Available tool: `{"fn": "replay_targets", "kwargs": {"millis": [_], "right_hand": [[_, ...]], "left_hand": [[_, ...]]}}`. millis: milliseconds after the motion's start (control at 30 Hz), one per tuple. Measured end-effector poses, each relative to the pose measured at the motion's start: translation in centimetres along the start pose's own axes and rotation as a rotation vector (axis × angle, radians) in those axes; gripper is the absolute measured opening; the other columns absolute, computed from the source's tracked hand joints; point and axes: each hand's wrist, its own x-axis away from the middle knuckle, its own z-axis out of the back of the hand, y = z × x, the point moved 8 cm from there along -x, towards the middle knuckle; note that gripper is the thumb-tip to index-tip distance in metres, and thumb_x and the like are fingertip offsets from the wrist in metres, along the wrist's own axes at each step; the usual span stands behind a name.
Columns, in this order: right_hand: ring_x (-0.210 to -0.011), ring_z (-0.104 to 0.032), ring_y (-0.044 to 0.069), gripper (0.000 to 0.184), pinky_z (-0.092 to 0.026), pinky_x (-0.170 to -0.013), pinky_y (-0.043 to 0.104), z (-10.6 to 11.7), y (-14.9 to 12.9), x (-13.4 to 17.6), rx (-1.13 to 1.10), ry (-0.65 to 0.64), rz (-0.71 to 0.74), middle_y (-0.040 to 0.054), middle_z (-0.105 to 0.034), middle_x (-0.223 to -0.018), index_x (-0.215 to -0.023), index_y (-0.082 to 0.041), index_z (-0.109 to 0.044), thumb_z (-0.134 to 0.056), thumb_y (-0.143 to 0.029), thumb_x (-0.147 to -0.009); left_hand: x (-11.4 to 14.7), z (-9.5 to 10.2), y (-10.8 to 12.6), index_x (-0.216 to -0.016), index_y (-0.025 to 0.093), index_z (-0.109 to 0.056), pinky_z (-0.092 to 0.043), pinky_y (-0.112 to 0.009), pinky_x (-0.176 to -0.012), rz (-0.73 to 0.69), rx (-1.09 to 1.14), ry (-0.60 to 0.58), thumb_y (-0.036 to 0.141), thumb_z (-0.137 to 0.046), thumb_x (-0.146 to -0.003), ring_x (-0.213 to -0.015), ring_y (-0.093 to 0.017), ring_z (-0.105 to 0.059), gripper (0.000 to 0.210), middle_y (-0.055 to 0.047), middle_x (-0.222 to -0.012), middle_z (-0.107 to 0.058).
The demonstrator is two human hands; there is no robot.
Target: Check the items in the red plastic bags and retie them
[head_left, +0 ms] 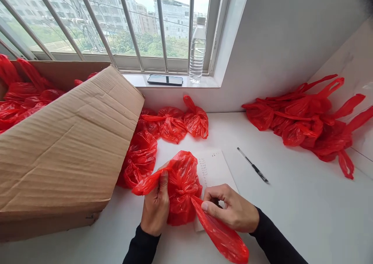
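Observation:
A red plastic bag, knotted at its middle, is held between my two hands over the white table. My left hand grips it on the left, the thumb pressing one handle loop against the bag. On the other side my right hand pinches the second handle loop close to the knot, and the rest of that loop hangs down toward the front. Whatever the bag contains is hidden. Partly behind the bag and my right hand lies a sheet of paper with columns of handwritten figures.
A cardboard box full of red bags stands at left. More tied red bags sit beside it along the wall. A black pen lies right of the paper. Red bags are heaped at right. The sill holds a phone and water bottle.

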Motion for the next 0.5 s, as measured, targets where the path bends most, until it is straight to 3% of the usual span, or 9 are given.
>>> {"fn": "replay_targets", "kwargs": {"millis": [233,367,433,500], "right_hand": [[-0.059,-0.04,0.012,0.045,-0.032,-0.056,0.027,-0.5,1.2,-0.6,-0.128,0.11,-0.059,-0.0019,-0.051,-0.066,-0.074,-0.019,-0.056,-0.045,-0.054,-0.1],[-0.057,-0.043,0.012,0.045,-0.034,-0.056,0.026,0.1,2.1,-0.5,-0.091,0.176,-0.112,-0.0016,-0.056,-0.063,-0.084,-0.019,-0.065,-0.045,-0.055,-0.1],[-0.058,-0.045,0.012,0.045,-0.035,-0.058,0.026,0.6,2.2,-0.5,-0.081,0.207,-0.114,-0.0015,-0.056,-0.063,-0.084,-0.018,-0.067,-0.045,-0.055,-0.1],[-0.058,-0.045,0.012,0.046,-0.036,-0.058,0.026,0.9,2.3,-0.5,-0.08,0.229,-0.122,-0.0015,-0.057,-0.063,-0.084,-0.018,-0.067,-0.045,-0.055,-0.1]], "left_hand": [[-4.0,1.3,5.0,-0.126,0.02,-0.064,-0.035,-0.043,-0.115,-0.214,-0.148,0.151,0.051,-0.044,-0.099,-0.13,-0.03,-0.052,0.046,-0.01,-0.131,-0.064],[-5.6,0.7,6.5,-0.153,0.014,-0.032,-0.029,-0.045,-0.12,-0.344,-0.35,0.185,0.034,-0.052,-0.095,-0.142,-0.028,-0.04,0.064,-0.016,-0.151,-0.046],[-5.2,0.4,7.4,-0.156,0.012,-0.021,-0.028,-0.046,-0.12,-0.473,-0.481,0.219,0.027,-0.054,-0.093,-0.145,-0.028,-0.035,0.073,-0.019,-0.156,-0.038],[-4.5,-0.9,8.3,-0.153,0.014,-0.034,-0.024,-0.047,-0.122,-0.678,-0.657,0.164,0.024,-0.051,-0.095,-0.147,-0.028,-0.03,0.061,-0.016,-0.157,-0.039]]}}
